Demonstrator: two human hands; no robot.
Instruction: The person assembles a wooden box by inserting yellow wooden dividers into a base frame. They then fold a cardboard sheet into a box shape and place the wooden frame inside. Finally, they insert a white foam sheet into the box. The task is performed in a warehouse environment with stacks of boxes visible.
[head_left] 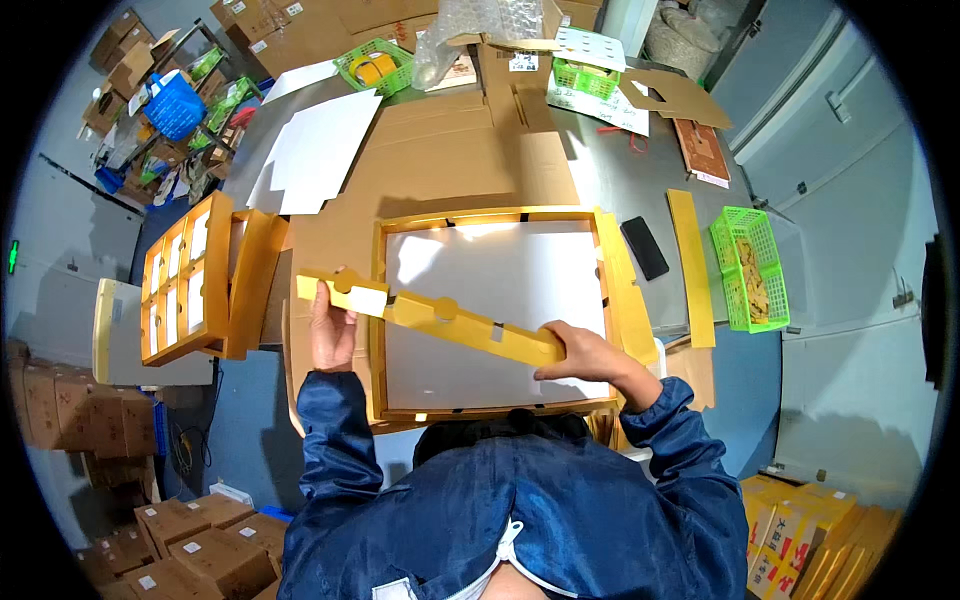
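Yellow strip: (470, 324) held by both hands, slanted, over the framed panel; rounded features and one small dark-and-pale patch seen along it. A step shows near its left end; whether one piece or two cannot be told.
Left hand: (333, 332) closed on the strip's left end, thumb in front.
Right hand: (588, 354) closed around the strip's right end.
Yellow frame: (470, 216) 1, rectangular, raised rim; enclosed by it, 1 smooth pale panel (470, 262) with bright glare patches. Small dark marks spaced along the rim.
Compartment box: (216, 280) 1, stood tilted at left; 6 cells counted, 2 rows of 3, white faces seen in them. Another yellow box piece (257, 285) set just beside it.
Green baskets: 3, open plastic mesh. Right one (745, 218) filled with yellow bits (752, 280); far-left one (399, 76) with a yellow-orange roll (374, 68) in it; far-right one (585, 80) topped by a white perforated piece (590, 47).
Right side: 1 black phone (644, 248), flat; 1 long flat strip (690, 270), yellow, near it.
Bench: (608, 175) grey, smooth, partly covered by brown cardboard (440, 150); white sheets (320, 145) overlapped at left, count unclear.
Far edge: crinkled clear bubble wrap (480, 35).
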